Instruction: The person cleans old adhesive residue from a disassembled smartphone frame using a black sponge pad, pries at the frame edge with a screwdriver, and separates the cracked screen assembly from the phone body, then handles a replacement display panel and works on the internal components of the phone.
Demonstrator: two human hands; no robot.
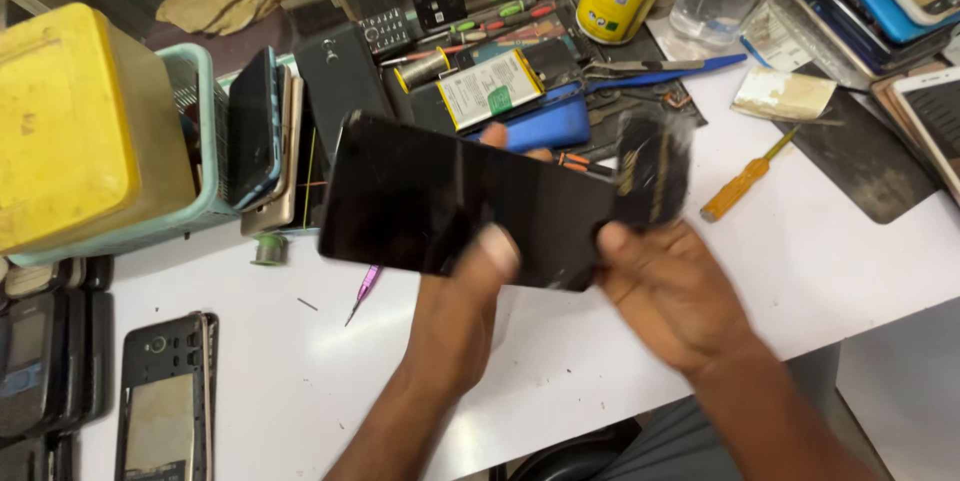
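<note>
We hold a flat, glossy black rectangular phone panel [450, 196] above the white desk [830, 241]. Our left hand [470, 286] grips its lower edge, thumb pressed on the glass. Our right hand [665, 286] pinches a blurred black brush-like piece [655, 169] at the panel's right end. An orange-handled screwdriver [740, 186] lies near.

A phone [465, 196] sits mid-table [850, 271], held between the left hand [470, 301] at six o'clock and the right hand [670, 286] at four. A basket [200, 141] stands at nine, a screwdriver [745, 181] at three, a battery [490, 89] at twelve.
</note>
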